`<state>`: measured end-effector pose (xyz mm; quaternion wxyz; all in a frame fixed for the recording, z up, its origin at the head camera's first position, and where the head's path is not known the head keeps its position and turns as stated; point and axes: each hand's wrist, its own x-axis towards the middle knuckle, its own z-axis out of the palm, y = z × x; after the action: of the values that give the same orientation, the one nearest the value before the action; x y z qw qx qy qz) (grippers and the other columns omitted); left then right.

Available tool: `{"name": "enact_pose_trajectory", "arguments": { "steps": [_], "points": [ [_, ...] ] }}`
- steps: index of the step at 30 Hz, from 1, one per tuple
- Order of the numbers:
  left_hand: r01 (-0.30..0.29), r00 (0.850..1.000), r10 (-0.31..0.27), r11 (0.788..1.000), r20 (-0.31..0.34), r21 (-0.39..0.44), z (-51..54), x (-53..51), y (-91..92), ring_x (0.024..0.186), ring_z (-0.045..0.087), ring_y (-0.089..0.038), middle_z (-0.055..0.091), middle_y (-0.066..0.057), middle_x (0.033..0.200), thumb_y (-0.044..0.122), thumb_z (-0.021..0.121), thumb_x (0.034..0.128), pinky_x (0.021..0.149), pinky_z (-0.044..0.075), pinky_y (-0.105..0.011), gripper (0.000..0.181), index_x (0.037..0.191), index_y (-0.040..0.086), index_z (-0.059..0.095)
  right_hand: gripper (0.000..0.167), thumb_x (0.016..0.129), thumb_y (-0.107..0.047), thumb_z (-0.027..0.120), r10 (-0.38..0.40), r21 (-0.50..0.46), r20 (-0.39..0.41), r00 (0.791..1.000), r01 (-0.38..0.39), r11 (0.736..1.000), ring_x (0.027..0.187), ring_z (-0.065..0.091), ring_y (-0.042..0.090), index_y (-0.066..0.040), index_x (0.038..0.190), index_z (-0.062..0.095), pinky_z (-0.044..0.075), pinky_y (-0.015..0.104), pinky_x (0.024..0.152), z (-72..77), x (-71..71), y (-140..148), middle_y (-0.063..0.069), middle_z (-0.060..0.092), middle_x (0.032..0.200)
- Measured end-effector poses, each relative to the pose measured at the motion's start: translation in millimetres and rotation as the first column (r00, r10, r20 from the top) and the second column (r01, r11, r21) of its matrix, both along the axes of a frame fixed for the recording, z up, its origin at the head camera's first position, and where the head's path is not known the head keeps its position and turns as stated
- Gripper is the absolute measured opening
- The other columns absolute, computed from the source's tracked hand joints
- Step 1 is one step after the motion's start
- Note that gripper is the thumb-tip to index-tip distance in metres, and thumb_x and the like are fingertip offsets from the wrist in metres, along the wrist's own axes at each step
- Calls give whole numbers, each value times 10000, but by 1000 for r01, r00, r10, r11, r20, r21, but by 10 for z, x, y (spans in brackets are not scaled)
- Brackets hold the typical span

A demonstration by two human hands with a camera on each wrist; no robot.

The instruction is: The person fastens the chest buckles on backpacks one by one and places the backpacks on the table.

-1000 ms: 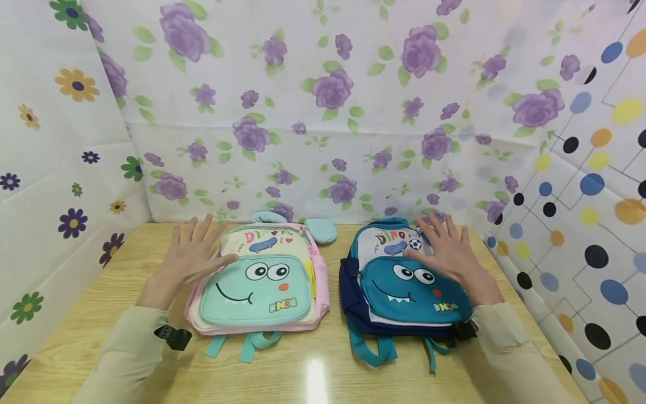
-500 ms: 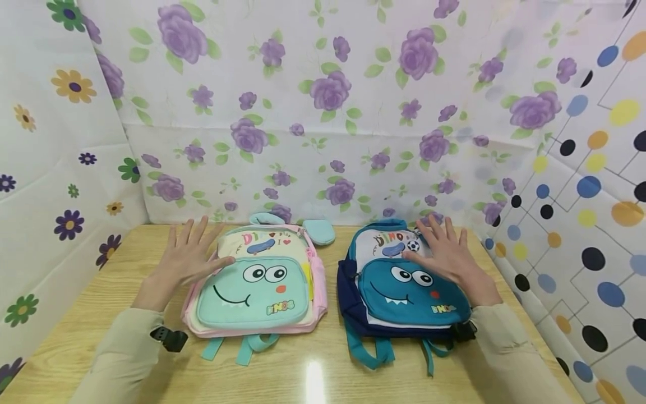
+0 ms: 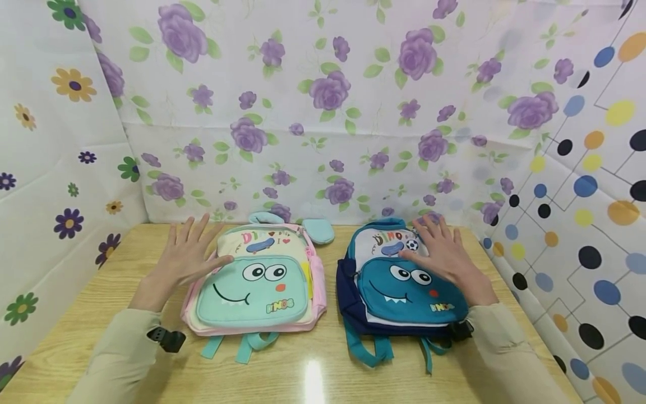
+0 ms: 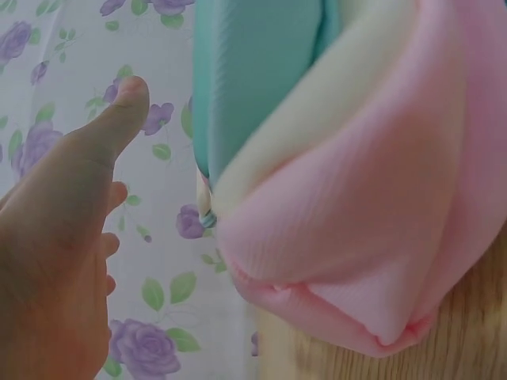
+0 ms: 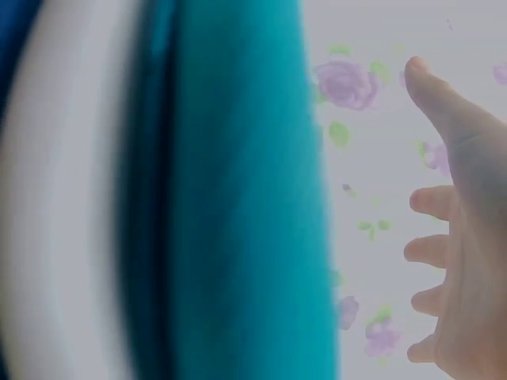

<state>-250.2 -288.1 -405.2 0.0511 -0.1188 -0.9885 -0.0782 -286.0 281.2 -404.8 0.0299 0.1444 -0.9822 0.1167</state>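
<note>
Left hand [image 3: 185, 258] and right hand [image 3: 448, 253] — both spread wide — have the pink backpack [image 3: 254, 292] and blue backpack [image 3: 398, 292] between them.

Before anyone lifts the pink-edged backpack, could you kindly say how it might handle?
The pink-edged backpack would probably sag, since its pink fabric creases softly. It seems unlikely to roll, lying broad side down on the table. Its loose straps may dangle.
</note>
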Motion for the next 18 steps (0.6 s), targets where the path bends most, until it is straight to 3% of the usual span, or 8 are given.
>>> {"name": "enact_pose_trajectory", "arguments": {
  "steps": [4, 9, 12, 18],
  "points": [
    [12, 1000, -12, 1000, 2, 25, -20, -6, -38, 1480, 37, -528, 65, -223, 1653, 686, 499, 915, 1127, -52, -728, 900, 1589, 158, 223, 941, 882, -728, 525, 23, 8, -32, 999, -22, 1000, 1510, 49, 478, -171, 1588, 249, 7, 750, 1120, 39, 23, -96, 182, 192, 1643],
    [48, 999, -48, 993, 2, 109, -78, -7, -83, 1439, 171, -529, 204, -245, 1615, 596, 535, 952, 1127, 75, -721, 790, 1537, 104, 340, 776, 932, -583, 592, 97, -21, -97, 991, -100, 995, 1443, 308, 437, -127, 1526, 390, 184, 682, 1143, 61, 80, -274, 186, 387, 1550],
    [41, 999, -45, 985, 18, 167, -125, 16, -120, 1404, 256, -533, 292, -250, 1581, 553, 535, 974, 1107, 153, -710, 727, 1514, 91, 380, 661, 950, -491, 623, 131, -70, -118, 984, -140, 988, 1354, 448, 409, -126, 1479, 467, 302, 643, 1109, 56, 115, -406, 169, 487, 1477],
    [10, 999, -22, 971, 49, 239, -198, 73, -193, 1377, 348, -510, 430, -224, 1507, 518, 525, 994, 1065, 258, -711, 647, 1474, 91, 445, 536, 965, -408, 632, 181, -130, -105, 978, -194, 972, 1287, 533, 357, -141, 1421, 544, 404, 602, 1052, 14, 161, -649, 128, 569, 1406]
  ]
}}
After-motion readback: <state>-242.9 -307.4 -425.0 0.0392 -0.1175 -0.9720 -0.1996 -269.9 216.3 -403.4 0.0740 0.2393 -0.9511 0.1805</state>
